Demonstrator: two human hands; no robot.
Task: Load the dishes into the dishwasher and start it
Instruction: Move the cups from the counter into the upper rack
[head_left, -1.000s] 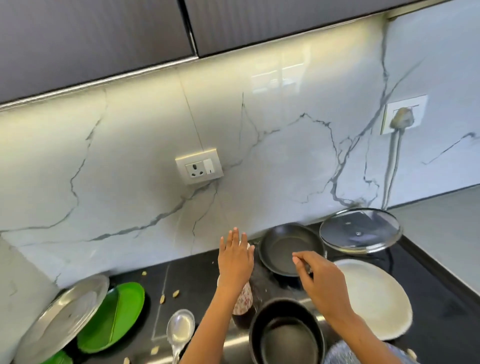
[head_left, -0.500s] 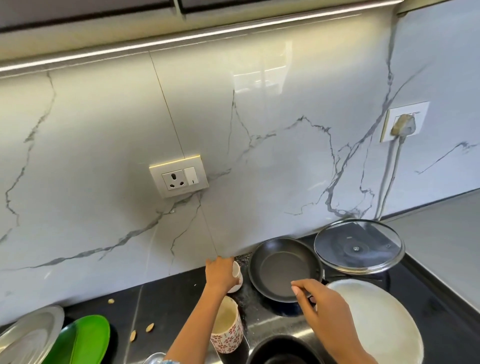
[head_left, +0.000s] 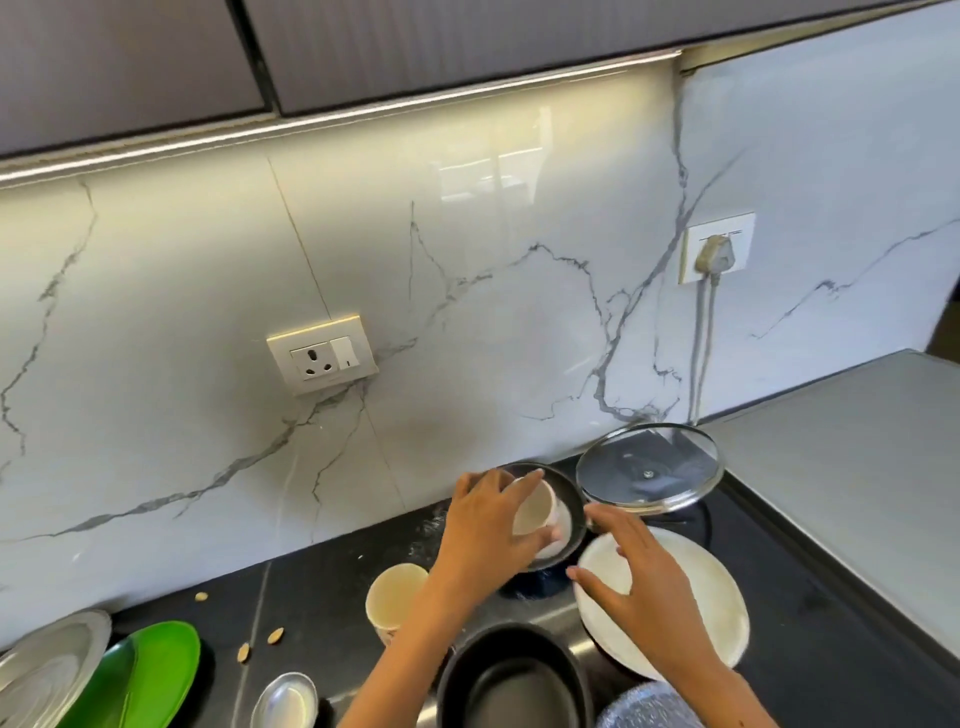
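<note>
My left hand (head_left: 488, 525) grips a small white cup (head_left: 535, 506), tilted on its side over a small black frying pan (head_left: 569, 499) at the back of the counter. My right hand (head_left: 631, 577) hovers with fingers spread above a large white plate (head_left: 696, 592), holding nothing. A patterned mug (head_left: 392, 603) stands upright left of my left forearm. A deep black pan (head_left: 514, 680) sits in front at the bottom edge. A glass lid (head_left: 649, 467) leans behind the white plate.
At the left lie a steel plate (head_left: 47, 670), a green plate (head_left: 140, 675) and a steel ladle (head_left: 285, 701). Nut shells (head_left: 244, 652) dot the black counter (head_left: 322, 587). A grey worktop (head_left: 857, 467) rises on the right. The marble wall carries two sockets, one (head_left: 714, 254) with a plug.
My left hand has taken the white cup from the back of the counter and carried it right over the small frying pan. My right hand has opened above the white plate.
</note>
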